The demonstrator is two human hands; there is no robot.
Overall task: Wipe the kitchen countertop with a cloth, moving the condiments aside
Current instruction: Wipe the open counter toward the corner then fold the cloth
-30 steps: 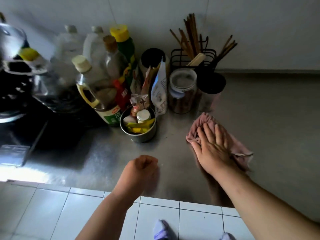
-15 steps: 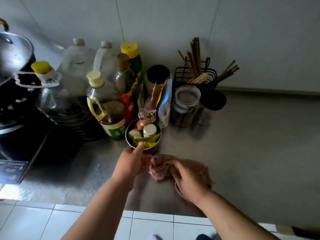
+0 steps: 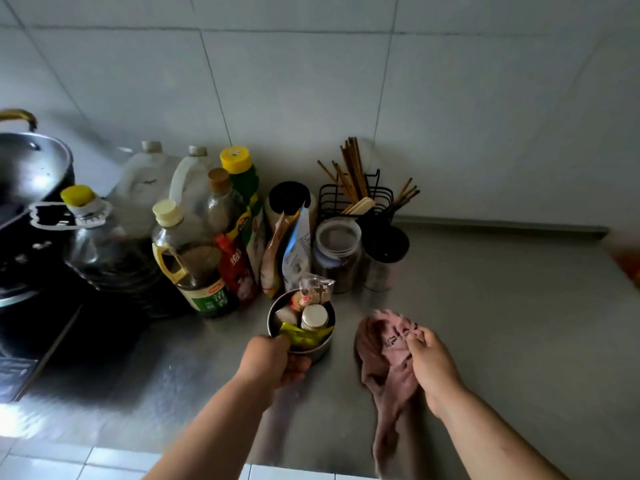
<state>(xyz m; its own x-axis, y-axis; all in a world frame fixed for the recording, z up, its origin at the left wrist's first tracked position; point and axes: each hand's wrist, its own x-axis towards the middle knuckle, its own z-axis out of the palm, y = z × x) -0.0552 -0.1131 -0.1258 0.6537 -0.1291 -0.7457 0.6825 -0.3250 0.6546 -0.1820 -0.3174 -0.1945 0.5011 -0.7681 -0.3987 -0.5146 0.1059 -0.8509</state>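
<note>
Since before, our left hand [image 3: 273,362] clamps the tin [image 3: 300,327]; right [image 3: 429,362] pinches cloth [image 3: 377,355]. Hasty sliding could topple bottles [image 3: 194,258].

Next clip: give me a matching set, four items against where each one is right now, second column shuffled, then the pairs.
Items:
1. metal tin
2. pink cloth
3. chopsticks
4. wok

Places:
A. standing in the black wire rack by the wall
B. far left, on the stove
C. gripped at its near rim by the left hand
D. on the counter, pinched by the right hand

Pairs: 1-C, 2-D, 3-A, 4-B
</note>
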